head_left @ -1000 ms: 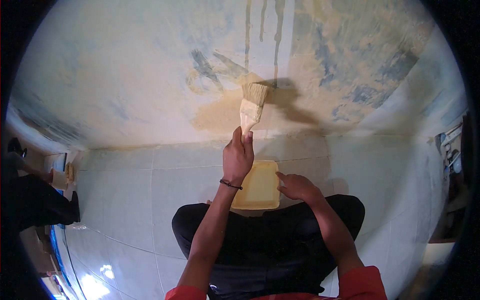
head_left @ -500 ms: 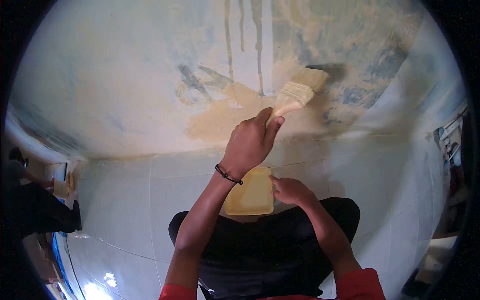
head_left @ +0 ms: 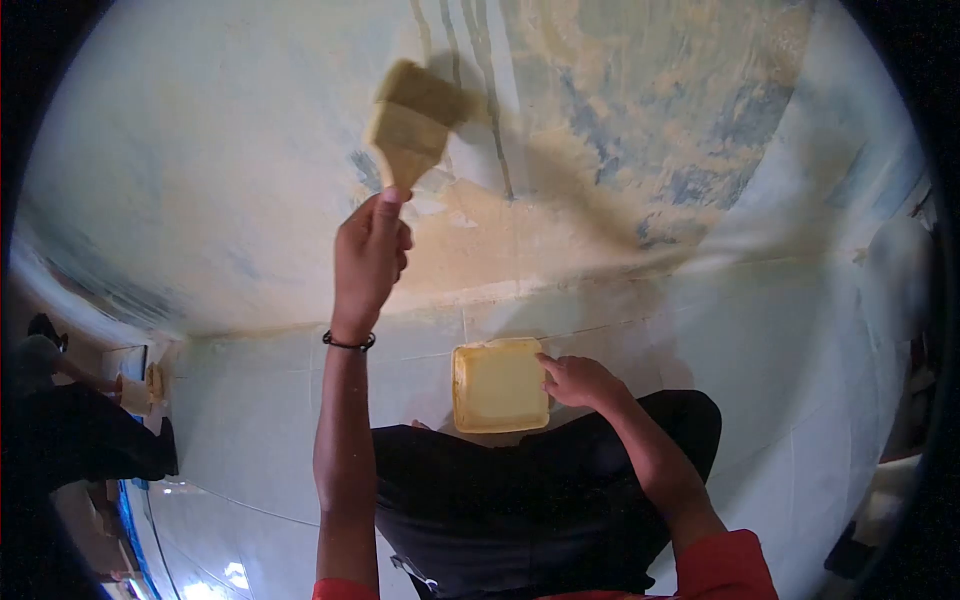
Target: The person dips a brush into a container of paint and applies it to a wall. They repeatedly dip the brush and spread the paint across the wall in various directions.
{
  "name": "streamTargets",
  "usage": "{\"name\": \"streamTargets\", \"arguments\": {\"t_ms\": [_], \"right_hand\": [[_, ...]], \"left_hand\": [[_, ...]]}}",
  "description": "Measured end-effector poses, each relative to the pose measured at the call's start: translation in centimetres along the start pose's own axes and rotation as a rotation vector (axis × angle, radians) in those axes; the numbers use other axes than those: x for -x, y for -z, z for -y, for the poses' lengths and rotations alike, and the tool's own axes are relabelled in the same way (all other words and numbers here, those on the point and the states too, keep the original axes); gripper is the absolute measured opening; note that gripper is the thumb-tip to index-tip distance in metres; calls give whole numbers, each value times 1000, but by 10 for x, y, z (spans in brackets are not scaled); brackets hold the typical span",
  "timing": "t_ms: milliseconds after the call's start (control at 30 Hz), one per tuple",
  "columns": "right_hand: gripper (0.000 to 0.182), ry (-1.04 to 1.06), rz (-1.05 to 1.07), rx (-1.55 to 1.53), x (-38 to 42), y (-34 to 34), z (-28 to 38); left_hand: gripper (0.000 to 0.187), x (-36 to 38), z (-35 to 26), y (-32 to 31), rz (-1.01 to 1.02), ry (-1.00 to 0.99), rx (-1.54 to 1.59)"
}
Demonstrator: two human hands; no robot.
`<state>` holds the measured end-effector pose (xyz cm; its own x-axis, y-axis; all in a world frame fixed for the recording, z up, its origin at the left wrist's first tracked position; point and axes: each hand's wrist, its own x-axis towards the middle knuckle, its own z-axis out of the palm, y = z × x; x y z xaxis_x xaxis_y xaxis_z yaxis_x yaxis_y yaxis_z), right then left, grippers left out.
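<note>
My left hand (head_left: 368, 262) is closed around the handle of a wide paintbrush (head_left: 408, 140), raised in front of the wall. Its bristles point up, and the brush is slightly blurred. A dark cord bracelet is on that wrist. A shallow square yellow paint tray (head_left: 457, 400) holding pale yellow paint lies on the floor before my knees. My right hand (head_left: 582, 381) grips the tray's right rim, with the index finger stretched along the edge.
The wall (head_left: 250, 150) shows patchy yellow and grey-blue paint, with dark drips. Pale tiles cover the floor (head_left: 240, 400). Another person (head_left: 90, 425) sits at the far left, a hand near a light-coloured container (head_left: 134, 394). Blurred items line the right edge.
My left hand has swung left and up with the brush, away from the wall's right part. The tray is now fully uncovered. My right hand stays at its rim.
</note>
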<state>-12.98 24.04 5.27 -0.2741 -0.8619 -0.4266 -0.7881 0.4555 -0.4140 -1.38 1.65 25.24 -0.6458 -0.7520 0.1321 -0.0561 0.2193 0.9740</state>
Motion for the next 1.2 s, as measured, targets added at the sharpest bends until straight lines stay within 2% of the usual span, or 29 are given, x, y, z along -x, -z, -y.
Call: {"name": "streamTargets", "arguments": {"t_ms": [167,233,300,400,467,500,533,667,733,767,800,867,1033,1100,1133,1200], "right_hand": [[54,18,1,-18,2,-1,-3],[55,31,-20,-14,0,-8,-8],[55,46,-41,-3,-3,-11,-8],[56,24,23,31,-7,-12,-6],[58,13,43,44,-8,-16,-8],[58,16,44,54,-8,-17,-6],[59,11,50,44,-8,-16,-7],[59,-29,80,31,0,-1,0],[59,-14,49,43,-3,-6,-5],[58,1,19,47,-6,-7,-7],[58,6,17,44,-7,-6,-6],[59,6,24,25,-6,-2,-4],[57,38,-1,-15,-4,-4,-5],[57,21,-9,-17,-2,-2,-4],[57,16,-11,-14,-2,-1,-5],[56,16,-16,-9,-1,-2,-6]], "left_hand": [[48,9,9,36,-227,-42,191],[49,15,31,40,-274,-48,210],[51,18,68,42,-363,33,360],[48,34,128,28,-229,129,144],[42,55,137,16,-70,312,130],[40,60,141,8,-67,468,163],[47,67,150,2,-4,426,184],[42,71,146,-16,25,425,128],[41,66,131,-18,-98,152,-86],[40,64,122,-16,-125,89,-182],[40,62,107,-15,-127,88,-188],[38,56,78,-15,-92,-72,-154],[40,34,-8,-25,41,-143,-32],[41,20,-36,-33,84,-328,-319],[41,12,-49,-36,87,-331,-321],[38,-3,-69,-42,202,-420,-564]]}}
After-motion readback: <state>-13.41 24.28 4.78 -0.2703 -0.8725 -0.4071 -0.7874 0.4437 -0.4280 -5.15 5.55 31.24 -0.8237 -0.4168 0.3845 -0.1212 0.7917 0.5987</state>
